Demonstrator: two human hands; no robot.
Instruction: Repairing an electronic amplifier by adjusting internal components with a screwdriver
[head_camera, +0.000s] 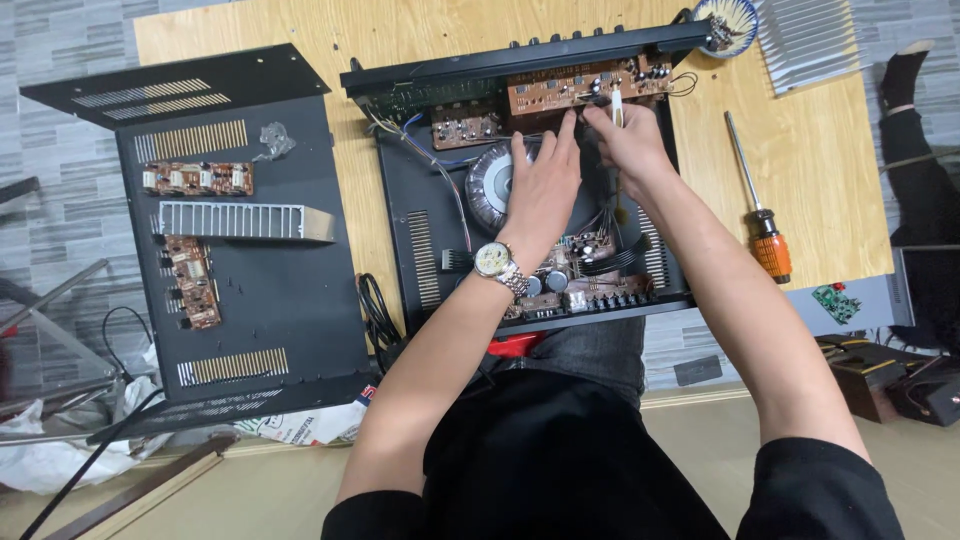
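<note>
An opened black amplifier chassis (420, 230) lies on a low wooden table (810, 170). Inside it are a round toroidal transformer (488, 185), a brown circuit board (560, 90) along the far panel and a smaller board (585, 255) near me. My left hand (545, 175), with a wristwatch, rests over the transformer, its fingertips touching the far board's edge. My right hand (628, 135) grips a thin white-tipped tool (616, 105) that points at the far board.
The removed black cover (260, 290) lies to the left with two small boards (195, 178) and a finned heatsink (245, 222) on it. An orange-handled screwdriver (765, 230) lies to the right. A small bowl (728, 22) and another heatsink (805, 40) sit at the far right corner.
</note>
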